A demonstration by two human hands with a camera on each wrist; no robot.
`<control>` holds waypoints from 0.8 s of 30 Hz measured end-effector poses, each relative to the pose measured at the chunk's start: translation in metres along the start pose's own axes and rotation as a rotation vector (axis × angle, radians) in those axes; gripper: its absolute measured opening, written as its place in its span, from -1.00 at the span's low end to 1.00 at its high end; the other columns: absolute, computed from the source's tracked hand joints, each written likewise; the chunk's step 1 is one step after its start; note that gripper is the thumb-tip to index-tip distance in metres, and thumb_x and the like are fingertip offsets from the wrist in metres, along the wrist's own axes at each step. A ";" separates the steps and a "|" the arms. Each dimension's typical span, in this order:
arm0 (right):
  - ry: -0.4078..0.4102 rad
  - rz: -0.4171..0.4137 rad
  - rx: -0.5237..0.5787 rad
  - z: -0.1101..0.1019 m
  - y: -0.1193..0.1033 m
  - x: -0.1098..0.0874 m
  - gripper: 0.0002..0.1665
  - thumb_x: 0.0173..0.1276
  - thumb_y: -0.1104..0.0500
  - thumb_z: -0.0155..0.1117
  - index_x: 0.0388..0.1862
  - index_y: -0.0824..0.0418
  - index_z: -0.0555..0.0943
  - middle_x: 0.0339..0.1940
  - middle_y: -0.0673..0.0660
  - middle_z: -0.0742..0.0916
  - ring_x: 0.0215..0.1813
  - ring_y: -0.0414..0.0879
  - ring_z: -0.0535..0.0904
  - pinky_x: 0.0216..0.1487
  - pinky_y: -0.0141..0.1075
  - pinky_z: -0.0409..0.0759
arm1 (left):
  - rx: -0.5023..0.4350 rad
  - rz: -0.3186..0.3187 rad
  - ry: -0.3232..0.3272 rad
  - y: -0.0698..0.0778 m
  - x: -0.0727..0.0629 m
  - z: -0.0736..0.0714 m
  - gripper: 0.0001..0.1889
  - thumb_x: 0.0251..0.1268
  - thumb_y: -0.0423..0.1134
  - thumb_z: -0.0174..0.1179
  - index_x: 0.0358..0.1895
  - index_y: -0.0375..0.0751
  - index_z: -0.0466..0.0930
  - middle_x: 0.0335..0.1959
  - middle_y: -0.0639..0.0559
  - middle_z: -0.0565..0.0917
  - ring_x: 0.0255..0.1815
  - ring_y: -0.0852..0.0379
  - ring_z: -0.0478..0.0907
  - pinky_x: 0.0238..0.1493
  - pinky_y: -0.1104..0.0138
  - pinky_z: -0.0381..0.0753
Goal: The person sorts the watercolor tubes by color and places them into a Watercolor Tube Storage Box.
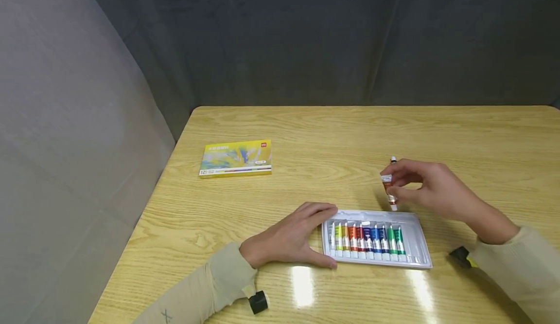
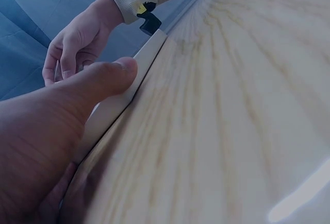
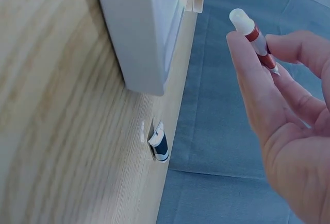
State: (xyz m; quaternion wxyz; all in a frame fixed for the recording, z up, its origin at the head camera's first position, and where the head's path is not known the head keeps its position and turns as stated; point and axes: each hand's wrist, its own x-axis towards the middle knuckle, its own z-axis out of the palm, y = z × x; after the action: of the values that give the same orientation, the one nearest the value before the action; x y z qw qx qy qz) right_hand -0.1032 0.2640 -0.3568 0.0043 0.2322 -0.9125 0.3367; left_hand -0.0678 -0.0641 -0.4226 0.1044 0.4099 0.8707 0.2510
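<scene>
A white plastic tray [image 1: 417, 241] lies on the table with a row of paint tubes [image 1: 367, 239] in several colours. My left hand [image 1: 295, 234] grips its left end, thumb at the near edge and fingers at the far corner; in the left wrist view the thumb [image 2: 111, 77] presses on the tray's side [image 2: 147, 62]. Above the tray's far right corner, my right hand [image 1: 430, 188] pinches a reddish-brown paint tube [image 1: 387, 183] between thumb and fingers, white cap downward. The right wrist view shows this brown tube [image 3: 260, 44] held apart from the tray.
A dark paint tube [image 3: 160, 147] lies on the table beyond the tray, mostly hidden behind my right hand in the head view. At the left stands out a flat yellow paint box [image 1: 236, 158] lying on the wood table [image 1: 210, 226]. Dark cloth [image 1: 284, 42] hangs behind the table.
</scene>
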 end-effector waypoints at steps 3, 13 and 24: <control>0.003 0.004 0.011 0.000 -0.001 -0.005 -0.64 0.26 0.35 0.49 0.01 0.09 0.72 -0.16 -0.01 0.83 -0.19 -0.51 0.66 -0.26 -0.60 0.62 | -0.002 -0.002 -0.001 0.000 0.000 0.000 0.17 0.07 0.42 0.42 0.67 -0.03 0.10 0.66 0.10 0.22 0.65 0.14 0.19 0.65 0.21 0.32; 0.033 0.070 -0.035 -0.002 0.004 -0.016 -0.64 0.25 0.31 0.51 0.02 0.06 0.73 -0.18 -0.01 0.84 -0.21 -0.55 0.61 -0.29 -0.59 0.58 | -0.011 -0.017 -0.008 0.000 0.000 0.000 0.17 0.06 0.42 0.42 0.68 -0.01 0.08 0.67 0.10 0.21 0.66 0.13 0.18 0.66 0.19 0.30; -0.033 0.198 -0.001 0.001 0.002 -0.029 -0.67 0.28 0.21 0.52 0.02 0.09 0.70 -0.18 0.04 0.82 -0.24 -0.45 0.64 -0.31 -0.50 0.65 | -0.005 -0.007 -0.001 0.000 0.000 0.000 0.17 0.06 0.42 0.43 0.67 -0.03 0.10 0.66 0.10 0.22 0.65 0.13 0.19 0.65 0.21 0.30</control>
State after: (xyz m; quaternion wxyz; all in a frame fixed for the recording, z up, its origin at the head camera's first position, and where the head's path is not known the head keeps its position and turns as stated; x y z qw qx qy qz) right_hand -0.0783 0.2769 -0.3631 -0.0437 0.1465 -0.9311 0.3313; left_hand -0.0679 -0.0638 -0.4226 0.1067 0.4065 0.8715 0.2526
